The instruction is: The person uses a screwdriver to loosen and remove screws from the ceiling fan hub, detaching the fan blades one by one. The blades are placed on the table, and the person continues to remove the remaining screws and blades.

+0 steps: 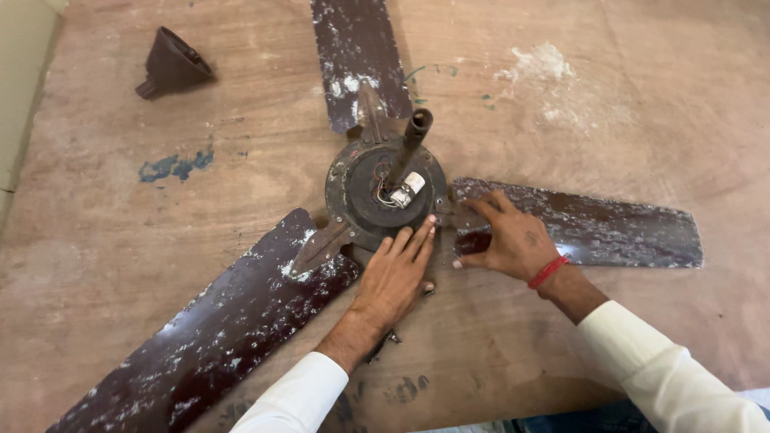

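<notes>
grip: left hand (395,277) flat on round metal motor housing (361,192) | right hand (508,238) seemingly pressing blade (593,228)

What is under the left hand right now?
The left hand lies flat on the fan motor rim. A dark tool pokes out below the wrist; the rest of it is covered.

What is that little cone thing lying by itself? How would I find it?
Start at the old ceiling fan in the middle of the brown wooden board. Look to the far upper left, past the blue paint smear. There lies a dark brown funnel-shaped cup, the only loose piece far from both hands.
</notes>
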